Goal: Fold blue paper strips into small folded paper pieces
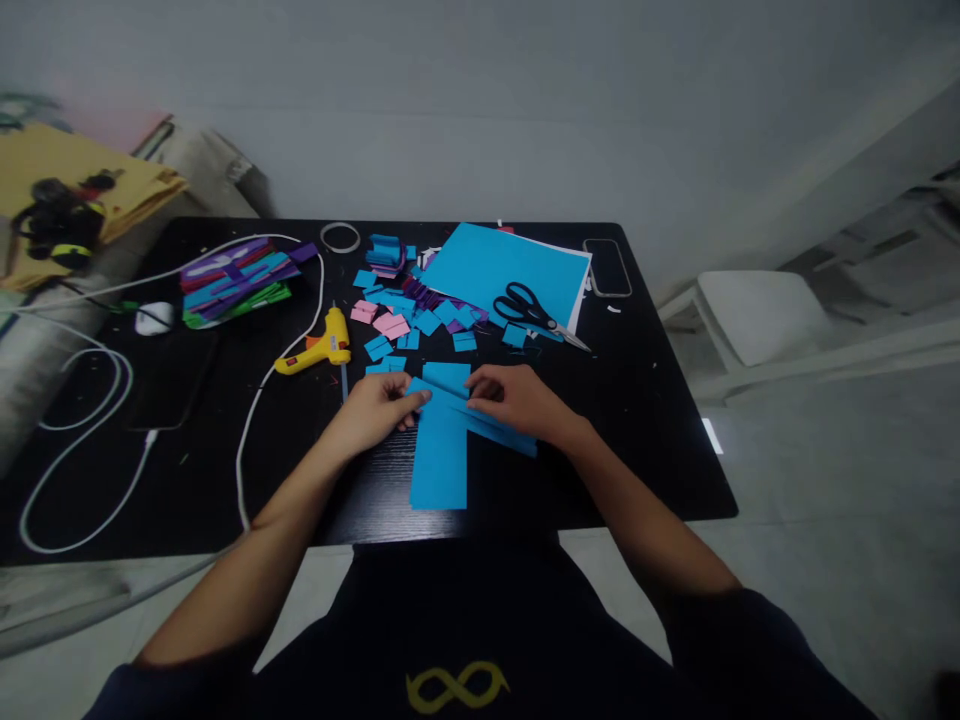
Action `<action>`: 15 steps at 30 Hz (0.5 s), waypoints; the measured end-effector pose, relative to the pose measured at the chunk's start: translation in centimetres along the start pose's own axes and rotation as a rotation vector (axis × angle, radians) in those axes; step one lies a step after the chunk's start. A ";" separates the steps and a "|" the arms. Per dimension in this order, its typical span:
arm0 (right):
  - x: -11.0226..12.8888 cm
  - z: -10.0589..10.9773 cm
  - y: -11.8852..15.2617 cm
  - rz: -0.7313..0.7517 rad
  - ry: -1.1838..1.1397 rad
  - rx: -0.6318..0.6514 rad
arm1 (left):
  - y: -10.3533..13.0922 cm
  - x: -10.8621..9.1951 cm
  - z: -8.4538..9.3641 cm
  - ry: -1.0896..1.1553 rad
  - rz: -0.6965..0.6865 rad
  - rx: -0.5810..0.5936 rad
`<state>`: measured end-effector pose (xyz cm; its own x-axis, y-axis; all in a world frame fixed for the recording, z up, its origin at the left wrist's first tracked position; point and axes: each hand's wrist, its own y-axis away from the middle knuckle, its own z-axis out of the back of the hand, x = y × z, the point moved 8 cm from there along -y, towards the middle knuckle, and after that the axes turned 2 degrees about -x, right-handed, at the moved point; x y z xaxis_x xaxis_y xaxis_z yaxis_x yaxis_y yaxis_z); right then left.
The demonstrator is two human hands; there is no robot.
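A folded blue paper strip slants across a wider blue paper strip lying upright to me near the table's front. My left hand pinches the upper left end of the folded strip between thumb and fingers. Along the same strip's upper edge, my right hand has its fingers and thumb closed on the paper. Just beyond my hands lie several small folded blue pieces and a few pink ones. Black-handled scissors rest on a large blue sheet.
A yellow glue gun lies left of my hands, with a white cable looping past it. Farther left are a bundle of coloured paper strips and a white charger. A phone lies back right; a white stool stands beyond the table.
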<state>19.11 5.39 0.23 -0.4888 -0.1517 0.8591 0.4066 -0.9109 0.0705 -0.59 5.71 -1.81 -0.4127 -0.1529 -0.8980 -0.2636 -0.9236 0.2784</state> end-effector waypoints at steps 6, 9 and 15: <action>3.8 -3.1 4.5 0.395 0.427 -0.191 | 2.5 2.3 0.6 -0.067 0.059 -0.243; 2.9 -4.8 5.6 0.428 0.576 -0.195 | 3.0 3.0 0.5 -0.085 0.097 -0.257; 1.2 -4.7 5.9 0.429 0.608 -0.217 | 3.5 3.1 0.8 -0.284 0.125 -0.194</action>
<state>17.25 -1.97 -0.68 -0.6862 -0.6350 0.3549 0.5265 -0.7702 -0.3600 -3.53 2.28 -3.31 -0.6641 -0.1901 -0.7230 -0.0368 -0.9576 0.2857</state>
